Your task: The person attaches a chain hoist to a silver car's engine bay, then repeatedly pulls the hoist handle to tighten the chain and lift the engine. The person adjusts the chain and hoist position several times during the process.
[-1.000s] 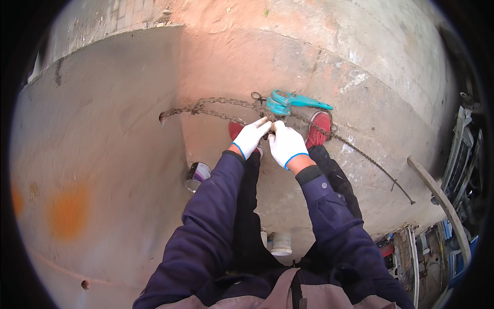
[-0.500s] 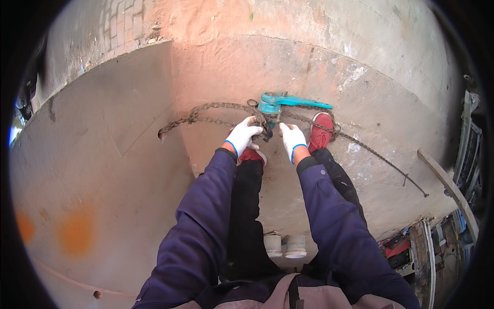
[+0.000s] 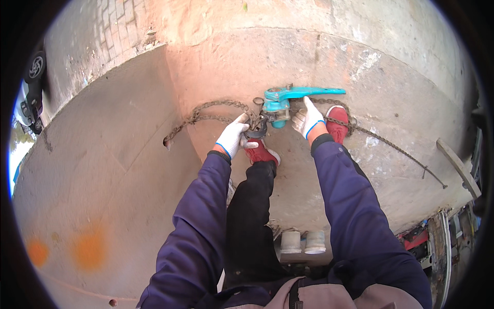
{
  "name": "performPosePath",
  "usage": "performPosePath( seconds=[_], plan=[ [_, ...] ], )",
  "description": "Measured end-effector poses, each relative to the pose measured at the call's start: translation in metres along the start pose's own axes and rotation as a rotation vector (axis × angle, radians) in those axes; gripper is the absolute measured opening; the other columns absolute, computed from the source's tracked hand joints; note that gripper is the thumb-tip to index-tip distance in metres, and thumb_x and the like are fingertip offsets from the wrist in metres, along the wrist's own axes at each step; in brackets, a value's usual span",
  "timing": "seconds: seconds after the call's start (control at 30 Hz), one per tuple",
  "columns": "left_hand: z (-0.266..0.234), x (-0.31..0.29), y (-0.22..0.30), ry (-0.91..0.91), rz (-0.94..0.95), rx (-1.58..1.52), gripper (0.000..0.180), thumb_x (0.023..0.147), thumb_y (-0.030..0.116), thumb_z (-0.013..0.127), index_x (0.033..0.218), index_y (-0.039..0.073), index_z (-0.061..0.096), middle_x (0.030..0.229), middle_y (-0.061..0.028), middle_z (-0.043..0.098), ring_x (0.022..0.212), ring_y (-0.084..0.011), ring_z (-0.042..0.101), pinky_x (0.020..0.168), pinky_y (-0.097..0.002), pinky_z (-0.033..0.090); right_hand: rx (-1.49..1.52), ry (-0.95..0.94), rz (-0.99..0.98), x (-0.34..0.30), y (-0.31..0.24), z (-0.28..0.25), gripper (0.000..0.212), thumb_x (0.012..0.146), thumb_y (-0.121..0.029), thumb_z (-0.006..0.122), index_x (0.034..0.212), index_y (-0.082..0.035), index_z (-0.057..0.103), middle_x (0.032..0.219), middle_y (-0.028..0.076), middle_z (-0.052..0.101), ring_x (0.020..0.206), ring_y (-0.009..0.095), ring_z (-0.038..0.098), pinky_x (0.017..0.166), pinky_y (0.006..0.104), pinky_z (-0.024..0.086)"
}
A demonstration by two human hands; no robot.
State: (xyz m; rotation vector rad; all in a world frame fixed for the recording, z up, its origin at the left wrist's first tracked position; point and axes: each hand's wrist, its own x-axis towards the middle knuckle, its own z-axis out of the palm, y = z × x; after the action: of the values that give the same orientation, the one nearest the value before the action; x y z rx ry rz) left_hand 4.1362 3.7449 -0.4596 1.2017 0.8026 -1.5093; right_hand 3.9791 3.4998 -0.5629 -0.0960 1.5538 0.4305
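So the teal metal lever hoist [image 3: 277, 105] is lying on the ground ahead of the person, and I'm using it as the landmark. A rusty brown link chain [image 3: 221, 104] is running off to its left and reaching a small hole [image 3: 167, 143] in the grey surface, so that side is looking set up, though I'm not seeing how it's fastening there. The chain is curving rather than stretching straight, so I'm guessing tensioning isn't done. A thinner dark chain [image 3: 391, 147] is trailing to the hoist's right, its far end lying on the ground.

The white-gloved left hand [image 3: 231, 137] is sitting just left of the hoist, fingers curling at the chain and a dark metal hook [image 3: 260, 130], thumb spreading below; can't tell if it's clamping. The white-gloved right hand [image 3: 310, 119] is hovering right beside the hoist, index finger pointing toward the lever, the others curling; can't tell if it's touching.
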Motion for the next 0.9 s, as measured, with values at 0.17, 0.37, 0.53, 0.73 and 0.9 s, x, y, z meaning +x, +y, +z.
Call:
performPosePath(
  seconds=[0.17,0.37,0.53,0.73,0.9],
  plan=[
    [-0.008,0.005,0.008,-0.085,0.014,-0.045,0.059,0.103,0.013,0.048,0.161,0.012,0.039,0.148,-0.0113,0.059,0.059,-0.0106,0.058,0.093,-0.0558,0.062,0.424,0.072,-0.036,0.022,0.007,0.013,0.088,0.101,-0.068,0.051,0.165,-0.011,0.034,0.166,0.014,0.042,0.154,0.033,0.039,0.125,0.0541,0.028],
    [-0.011,0.022,-0.001,0.165,0.09,0.121,0.037,0.098,0.005,0.045,0.133,0.011,0.053,0.126,-0.0106,0.064,0.097,-0.0284,0.072,0.085,-0.0526,0.064,0.933,0.013,-0.181,0.026,0.008,0.001,0.046,0.102,-0.059,0.056,0.105,-0.014,0.067,0.1,0.006,0.067,0.103,0.028,0.063,0.103,0.0544,0.048],
    [-0.016,0.05,-0.027,0.457,0.205,0.31,0.024,0.096,0.003,0.045,0.116,0.009,0.056,0.112,-0.0119,0.065,0.09,-0.0267,0.07,0.073,-0.0481,0.066,0.933,0.124,-0.25,-0.024,-0.019,-0.055,0.043,0.1,-0.053,0.064,0.075,-0.018,0.056,0.067,-0.002,0.052,0.064,0.024,0.055,0.083,0.0498,0.053],
    [0.016,0.039,-0.047,0.287,0.35,-0.045,0.021,0.102,0.002,0.05,0.118,0.009,0.06,0.111,-0.0078,0.067,0.099,-0.0216,0.067,0.085,-0.0371,0.057,1.095,0.137,-0.479,-0.141,-0.018,-0.131,0.047,0.103,-0.045,0.06,0.067,-0.02,0.043,0.056,-0.005,0.036,0.053,0.018,0.041,0.077,0.0481,0.05],
    [0.061,-0.005,-0.046,0.438,0.083,-0.02,0.05,0.109,0.012,0.049,0.156,0.027,0.052,0.16,-0.0073,0.05,0.141,-0.0336,0.053,0.114,-0.0507,0.043,1.086,0.25,-0.529,-0.221,-0.009,-0.158,0.041,0.104,-0.041,0.062,0.074,-0.02,0.045,0.056,-0.004,0.033,0.052,0.017,0.036,0.085,0.0491,0.047]
  ],
)
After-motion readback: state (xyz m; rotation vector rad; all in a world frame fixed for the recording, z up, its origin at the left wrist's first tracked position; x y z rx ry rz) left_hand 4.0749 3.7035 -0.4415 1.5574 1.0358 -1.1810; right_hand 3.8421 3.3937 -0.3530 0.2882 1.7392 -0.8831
